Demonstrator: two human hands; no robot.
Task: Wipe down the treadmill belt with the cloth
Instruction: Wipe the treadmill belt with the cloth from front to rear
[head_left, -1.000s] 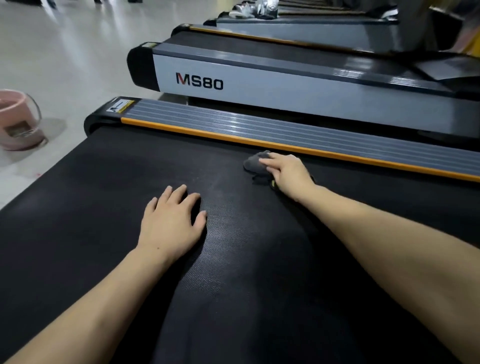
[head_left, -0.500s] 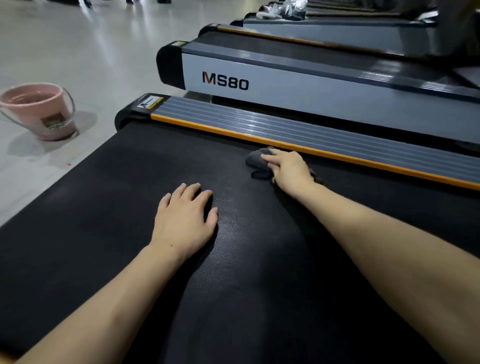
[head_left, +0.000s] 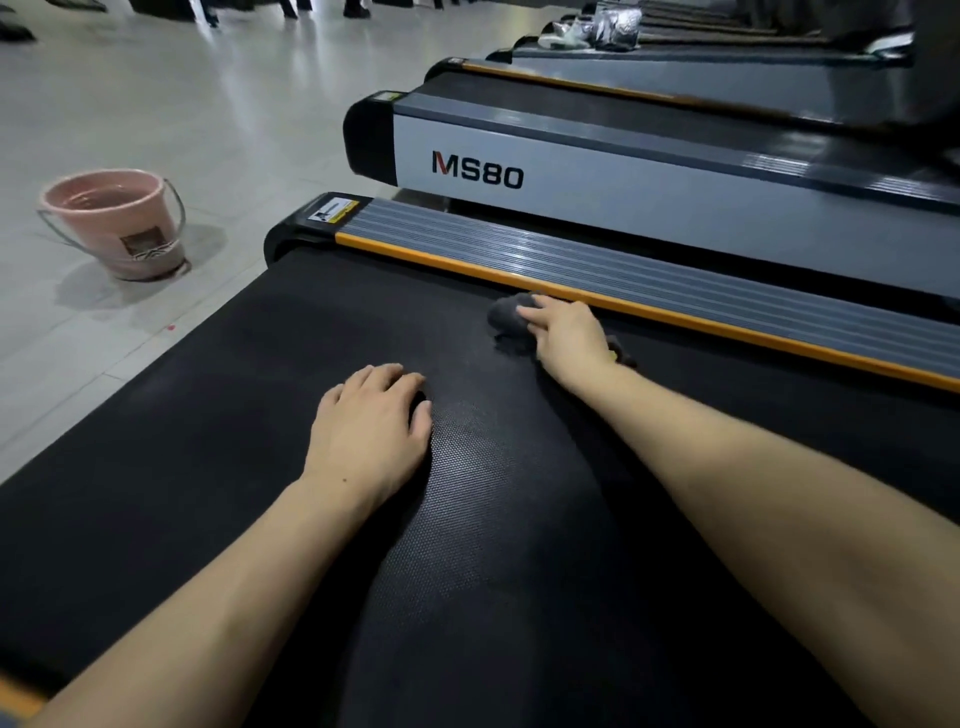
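Pink bucket (head_left: 118, 224) on floor, left of treadmill belt (head_left: 218, 395).

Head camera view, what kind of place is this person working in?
Most likely a gym floor: several treadmills stand side by side, the next treadmill marked MS80. The right hand presses a cloth on the belt, with a pink bucket nearby.
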